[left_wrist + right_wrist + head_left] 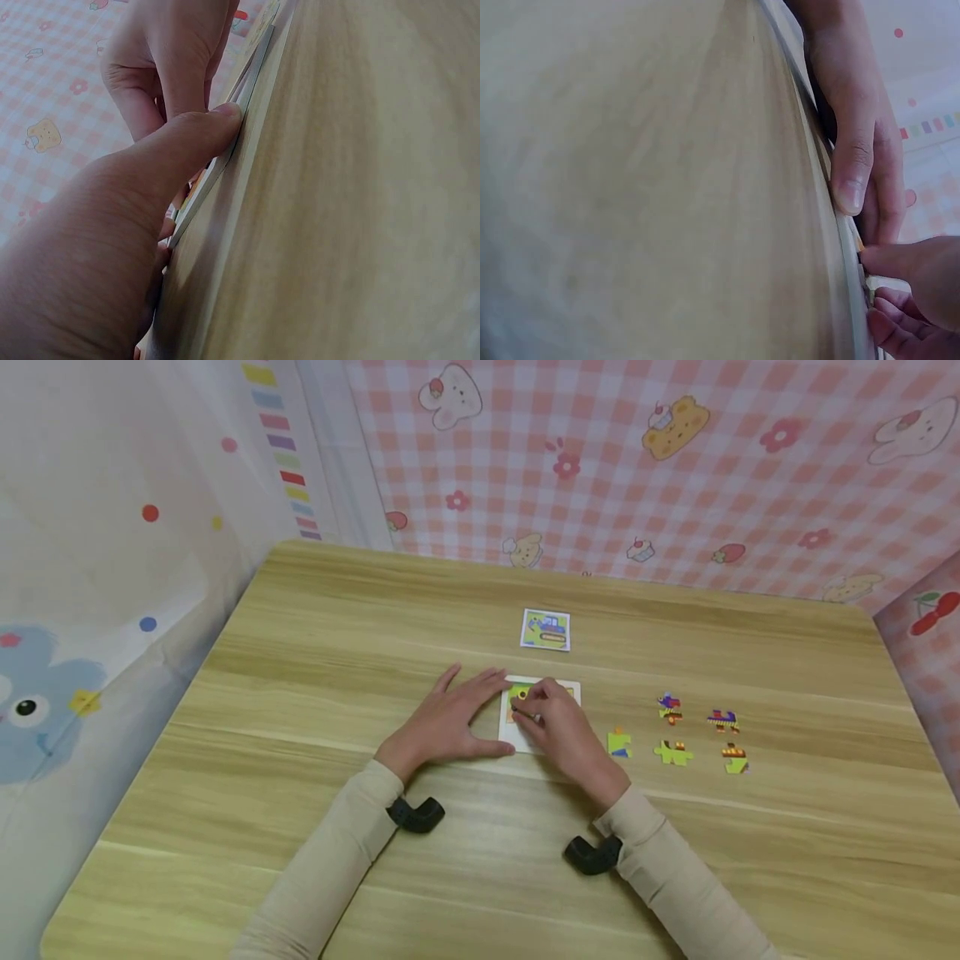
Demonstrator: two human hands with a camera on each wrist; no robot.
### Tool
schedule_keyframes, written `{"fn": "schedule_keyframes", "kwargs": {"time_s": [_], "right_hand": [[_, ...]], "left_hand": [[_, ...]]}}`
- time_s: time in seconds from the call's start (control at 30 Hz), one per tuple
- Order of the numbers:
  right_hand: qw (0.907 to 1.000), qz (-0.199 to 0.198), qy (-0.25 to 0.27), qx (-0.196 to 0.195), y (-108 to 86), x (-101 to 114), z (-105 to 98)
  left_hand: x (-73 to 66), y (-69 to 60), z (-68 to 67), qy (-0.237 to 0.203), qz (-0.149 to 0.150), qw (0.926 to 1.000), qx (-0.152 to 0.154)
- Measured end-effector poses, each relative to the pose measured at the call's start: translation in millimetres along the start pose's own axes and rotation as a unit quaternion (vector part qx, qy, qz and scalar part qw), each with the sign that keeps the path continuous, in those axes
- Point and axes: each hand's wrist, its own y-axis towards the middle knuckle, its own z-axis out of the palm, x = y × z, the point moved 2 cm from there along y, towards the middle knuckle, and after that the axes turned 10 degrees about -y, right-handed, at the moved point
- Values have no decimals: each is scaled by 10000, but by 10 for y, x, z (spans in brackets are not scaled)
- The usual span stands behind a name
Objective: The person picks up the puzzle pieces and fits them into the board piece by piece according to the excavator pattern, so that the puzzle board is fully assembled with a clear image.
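Observation:
A white square puzzle tray [534, 679] lies on the table between the hands, with a green and orange picture partly laid inside it. My left hand [450, 718] rests at the tray's left side, fingers spread at the upper corner and thumb along the lower edge. In the left wrist view its thumb [225, 116] touches the tray's rim. Over the tray, my right hand [566, 727] pinches a small puzzle piece [525, 713] between thumb and fingers. Most of that piece is hidden by the fingertips. The right hand also covers much of the tray's right half.
Several loose puzzle pieces lie to the right, among them a green one [618, 743], a purple and red one [670, 707] and a yellow-green one [673, 753]. Behind the tray sits a picture card [546, 630] of a blue digger. A checked cloth [495, 468] hangs beyond the table.

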Motion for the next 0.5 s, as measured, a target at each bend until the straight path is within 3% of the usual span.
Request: {"fn": "schedule_keyframes", "kwargs": {"time_s": [0.2, 0.5], "right_hand": [[9991, -295, -242, 159, -10, -2, -40], [9984, -429, -178, 319, 0, -39, -64]], "left_hand": [[-2, 7, -11, -5, 37, 10000, 9], [-25, -4, -25, -4, -13, 10000, 55]]}}
